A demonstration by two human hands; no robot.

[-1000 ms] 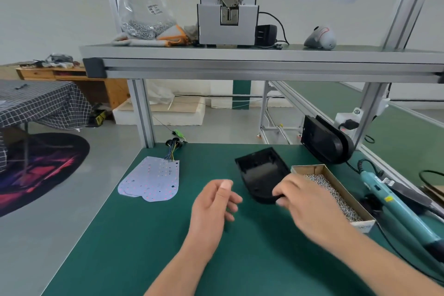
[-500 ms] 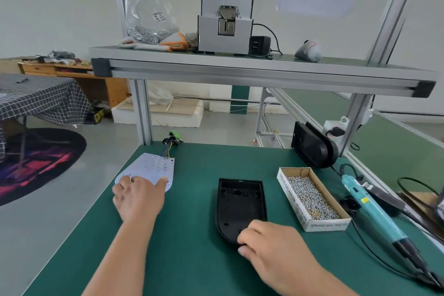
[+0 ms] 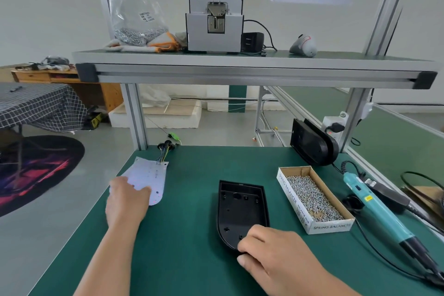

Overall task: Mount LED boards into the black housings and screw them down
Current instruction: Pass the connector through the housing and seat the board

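Observation:
An open black housing (image 3: 241, 209) lies hollow side up in the middle of the green bench. My right hand (image 3: 274, 251) grips its rounded near end, fingers curled over the rim. At the bench's left edge lies a white LED board (image 3: 153, 175) with coloured wires at its far end. My left hand (image 3: 126, 200) rests on the board's near left part, fingers laid over it. A cardboard box of screws (image 3: 312, 197) stands right of the housing, and a teal electric screwdriver (image 3: 382, 211) lies beyond it.
Another black housing (image 3: 312, 143) leans against the right frame post at the back. The screwdriver's cable runs along the right side. An aluminium shelf (image 3: 240, 67) overhead carries a grey screw feeder (image 3: 215, 17) and a bag of screws. The bench's left edge drops to the floor.
My right hand brought the housing from the back right down flat at the bench's middle. My left hand went left to the LED board and now lies on it.

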